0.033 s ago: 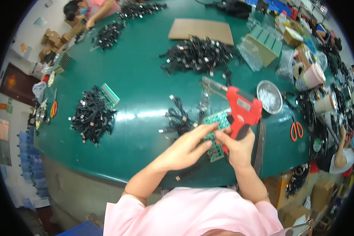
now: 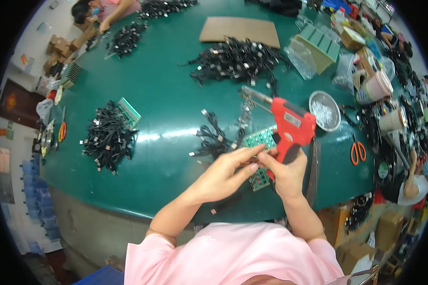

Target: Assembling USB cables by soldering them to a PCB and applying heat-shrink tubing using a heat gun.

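My right hand (image 2: 289, 173) is wrapped round the handle of a red soldering gun (image 2: 292, 124), whose metal tip points up and to the left. My left hand (image 2: 228, 173) has its fingers stretched out and its thumb a little apart, the fingertips close to my right thumb. Anything small between the two hands' fingertips cannot be made out. Beneath both hands lies a green circuit board panel (image 2: 260, 137), partly covered by them. To its left is a small bunch of black cables (image 2: 214, 142) with light-coloured plugs.
A metal bowl (image 2: 325, 111) and orange-handled scissors (image 2: 358, 153) lie to the right. Black cable heaps (image 2: 238, 61) (image 2: 109, 137) are at the back and left. Cardboard (image 2: 240, 31) and a green slotted rack (image 2: 318, 45) stand far off. A co-worker (image 2: 114, 9) sits at the far left.
My left thumb has come nearer to its fingertips and to my right hand. The soldering gun stays in my right hand. The whole view has shifted slightly.
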`<state>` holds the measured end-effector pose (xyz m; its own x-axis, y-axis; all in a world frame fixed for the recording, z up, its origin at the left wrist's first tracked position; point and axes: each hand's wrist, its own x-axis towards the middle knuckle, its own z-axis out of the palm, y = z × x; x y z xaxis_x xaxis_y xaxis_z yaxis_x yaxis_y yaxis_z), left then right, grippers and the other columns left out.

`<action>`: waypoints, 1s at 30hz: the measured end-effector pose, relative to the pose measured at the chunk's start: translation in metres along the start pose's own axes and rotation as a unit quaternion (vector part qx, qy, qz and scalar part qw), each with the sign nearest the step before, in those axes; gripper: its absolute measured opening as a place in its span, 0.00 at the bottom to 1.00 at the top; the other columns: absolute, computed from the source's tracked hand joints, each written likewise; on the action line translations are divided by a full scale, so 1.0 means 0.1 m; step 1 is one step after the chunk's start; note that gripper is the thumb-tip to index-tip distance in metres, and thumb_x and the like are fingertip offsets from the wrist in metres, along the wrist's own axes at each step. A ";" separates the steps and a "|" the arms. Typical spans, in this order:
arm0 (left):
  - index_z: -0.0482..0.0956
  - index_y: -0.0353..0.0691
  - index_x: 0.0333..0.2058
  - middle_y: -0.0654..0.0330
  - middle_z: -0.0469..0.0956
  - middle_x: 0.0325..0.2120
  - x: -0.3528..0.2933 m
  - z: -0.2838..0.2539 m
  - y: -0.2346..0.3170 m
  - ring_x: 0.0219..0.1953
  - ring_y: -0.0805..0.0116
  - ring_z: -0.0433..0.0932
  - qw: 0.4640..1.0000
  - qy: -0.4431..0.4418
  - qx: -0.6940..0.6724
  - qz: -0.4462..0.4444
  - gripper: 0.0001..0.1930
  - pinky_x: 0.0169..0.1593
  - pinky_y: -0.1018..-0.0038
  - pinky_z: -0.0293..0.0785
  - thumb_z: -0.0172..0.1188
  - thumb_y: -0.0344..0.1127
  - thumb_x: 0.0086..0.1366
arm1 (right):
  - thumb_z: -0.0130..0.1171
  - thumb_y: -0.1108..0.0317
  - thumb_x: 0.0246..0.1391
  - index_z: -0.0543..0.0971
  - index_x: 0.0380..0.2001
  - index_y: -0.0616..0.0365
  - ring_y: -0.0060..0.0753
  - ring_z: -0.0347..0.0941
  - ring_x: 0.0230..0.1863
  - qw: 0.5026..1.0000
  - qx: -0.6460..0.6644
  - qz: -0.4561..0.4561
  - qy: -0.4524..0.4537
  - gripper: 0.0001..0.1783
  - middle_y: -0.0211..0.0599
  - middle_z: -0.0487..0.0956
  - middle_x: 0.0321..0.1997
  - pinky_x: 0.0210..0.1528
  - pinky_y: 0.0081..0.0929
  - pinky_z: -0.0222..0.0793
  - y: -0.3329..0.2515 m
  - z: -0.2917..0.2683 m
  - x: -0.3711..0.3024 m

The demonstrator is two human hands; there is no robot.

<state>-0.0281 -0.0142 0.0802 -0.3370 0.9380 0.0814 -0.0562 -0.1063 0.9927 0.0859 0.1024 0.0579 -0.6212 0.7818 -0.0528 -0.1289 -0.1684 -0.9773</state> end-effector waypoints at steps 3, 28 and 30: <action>0.74 0.40 0.54 0.61 0.79 0.37 0.07 -0.02 -0.13 0.31 0.81 0.74 0.995 0.050 0.077 -0.044 0.19 0.31 0.83 0.72 0.56 0.25 0.64 | 0.67 0.79 0.44 0.75 0.34 0.68 0.27 0.79 0.30 1.000 0.024 0.004 -0.020 0.13 0.40 0.81 0.30 0.35 0.24 0.77 -0.01 0.01 0.05; 0.83 0.35 0.35 0.56 0.82 0.26 -0.01 0.16 -0.33 0.26 0.66 0.78 0.975 0.118 0.184 0.044 0.07 0.31 0.74 0.73 0.64 0.26 0.56 | 0.65 0.80 0.46 0.72 0.44 0.69 0.25 0.77 0.30 0.999 0.013 0.040 -0.027 0.21 0.41 0.81 0.30 0.35 0.21 0.74 -0.03 -0.25 -0.12; 0.84 0.36 0.33 0.56 0.82 0.25 -0.01 0.14 -0.37 0.24 0.67 0.76 0.959 0.119 0.241 0.094 0.06 0.29 0.75 0.71 0.64 0.26 0.55 | 0.64 0.81 0.46 0.66 0.53 0.69 0.26 0.77 0.30 0.996 0.046 0.067 -0.030 0.30 0.42 0.81 0.30 0.34 0.21 0.74 -0.02 -0.25 -0.14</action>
<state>-0.0122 -0.0060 0.0450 -0.5059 0.8096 0.2976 0.4484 -0.0479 0.8926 0.1140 0.1071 0.0551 -0.6825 0.7115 -0.1672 -0.1103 -0.3265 -0.9388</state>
